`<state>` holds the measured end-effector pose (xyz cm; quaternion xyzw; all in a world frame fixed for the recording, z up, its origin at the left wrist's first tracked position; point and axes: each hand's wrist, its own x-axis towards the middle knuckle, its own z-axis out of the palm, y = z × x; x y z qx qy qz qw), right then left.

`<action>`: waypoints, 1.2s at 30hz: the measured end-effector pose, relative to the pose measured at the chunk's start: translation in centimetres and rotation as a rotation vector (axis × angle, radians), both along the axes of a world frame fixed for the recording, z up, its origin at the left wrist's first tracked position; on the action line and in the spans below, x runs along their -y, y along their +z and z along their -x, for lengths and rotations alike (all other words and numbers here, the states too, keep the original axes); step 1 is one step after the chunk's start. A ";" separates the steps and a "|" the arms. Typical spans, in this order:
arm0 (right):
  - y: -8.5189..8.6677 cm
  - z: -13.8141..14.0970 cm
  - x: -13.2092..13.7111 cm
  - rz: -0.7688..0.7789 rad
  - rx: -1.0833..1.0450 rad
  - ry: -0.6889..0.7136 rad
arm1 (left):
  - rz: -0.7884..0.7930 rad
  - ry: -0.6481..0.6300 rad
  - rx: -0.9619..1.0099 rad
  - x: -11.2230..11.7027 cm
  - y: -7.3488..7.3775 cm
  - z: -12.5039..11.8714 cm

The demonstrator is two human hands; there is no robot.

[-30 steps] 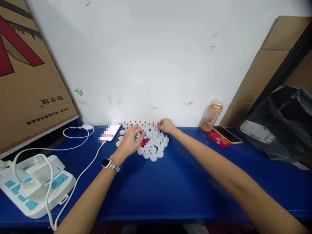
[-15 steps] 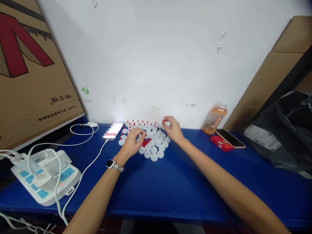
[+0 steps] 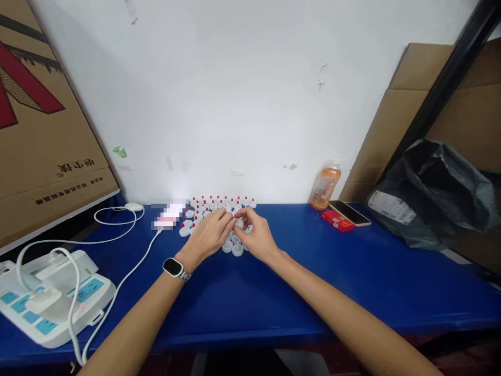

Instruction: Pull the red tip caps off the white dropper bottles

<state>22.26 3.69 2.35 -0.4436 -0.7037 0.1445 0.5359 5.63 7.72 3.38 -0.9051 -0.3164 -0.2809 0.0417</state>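
Note:
My left hand (image 3: 211,232) and my right hand (image 3: 257,236) meet over a cluster of small white plastic nozzle caps. Between the right thumb and fingers is a white cap (image 3: 240,223). The left fingers are closed together against that cap's left side; whatever they pinch is hidden. Behind the hands stand several white caps with red tips (image 3: 226,201), in loose rows near the wall. Other white caps, with no red tip showing, lie under and in front of the hands, such as a white cap (image 3: 237,250) at the near edge.
To the left lie a lit phone (image 3: 170,215) on a white cable and a white power strip (image 3: 62,297). On the right stand an orange drink bottle (image 3: 326,185), a red box (image 3: 337,221), a dark phone (image 3: 351,213) and a dark plastic bag (image 3: 430,198). A wall closes the back.
My right hand has come from the back row to meet my left hand and now holds a white cap. One more red-tipped cap shows at that row's right end. The view has shifted right.

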 end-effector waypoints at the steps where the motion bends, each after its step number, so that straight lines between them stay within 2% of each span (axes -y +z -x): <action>1: 0.1 0.1 0.1 -0.021 0.010 0.006 | 0.008 -0.005 0.012 0.0 0.0 0.1; 6: 0.1 0.4 0.0 -0.169 0.101 0.025 | 0.160 -0.041 0.266 0.1 -0.2 -0.4; 8: 0.1 -0.2 -0.3 -0.198 0.127 -0.007 | 0.262 0.006 0.411 -0.4 0.3 -0.2; 10: 0.3 -1.1 -0.5 -0.202 0.115 -0.090 | 0.347 0.112 0.590 -1.3 1.2 0.6; 11: 0.4 -1.5 -0.5 -0.197 0.093 -0.139 | 0.365 0.140 0.620 -1.8 1.6 1.1; 14: 0.7 -2.1 -0.5 -0.148 -0.009 -0.213 | 0.313 0.103 0.424 -3.5 2.2 2.1; 17: 0.4 -1.8 -0.4 -0.062 -0.055 -0.153 | 0.203 0.089 0.123 -4.5 1.1 1.8; 19: 0.1 -1.6 -0.3 -0.027 -0.034 -0.086 | 0.207 0.102 0.029 -4.6 0.3 1.6; 21: -0.2 -1.5 -0.1 -0.030 0.013 -0.062 | 0.226 0.093 0.047 -4.3 -0.2 1.8; 24: -0.4 -1.1 0.5 -0.028 0.086 -0.035 | 0.244 0.073 0.194 -3.4 0.1 3.0; 28: -0.6 0.8 1.2 0.054 0.195 0.193 | 0.282 0.078 0.301 -1.9 0.3 4.8; 30: -0.8 1.8 1.3 0.071 0.299 0.244 | 0.295 0.075 0.317 -1.6 0.1 5.3; 36: -1.2 3.0 1.0 0.032 0.644 0.148 | 0.358 0.068 0.350 -2.0 -0.2 5.7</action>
